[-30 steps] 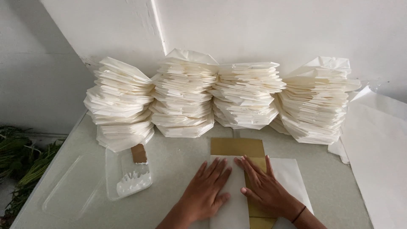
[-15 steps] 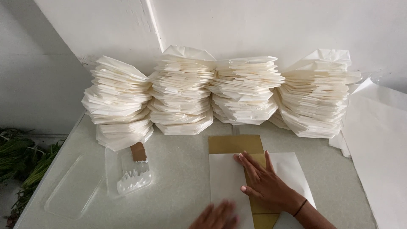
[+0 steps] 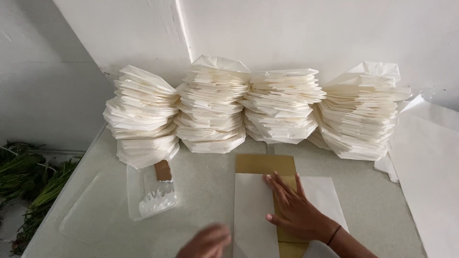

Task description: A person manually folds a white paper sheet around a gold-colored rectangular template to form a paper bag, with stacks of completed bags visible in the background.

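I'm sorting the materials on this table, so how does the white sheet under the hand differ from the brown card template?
The white sheet is pale and wider, spreading to both sides; the brown card is tan and narrower, a strip running front to back. The sheet is folded over the card, which shows at its far end and under the right hand. Both lie flat on the table.

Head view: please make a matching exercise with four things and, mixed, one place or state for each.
Things:
1. right hand
2. left hand
3. clear plastic tray
4. green stems

Places or states:
A. lowest edge of the picture, blurred
B. pressed flat on the white paper sheet
C. beyond the table's left edge
D. holds white paste and a brown scraper

Pairs: 1-B, 2-A, 3-D, 4-C
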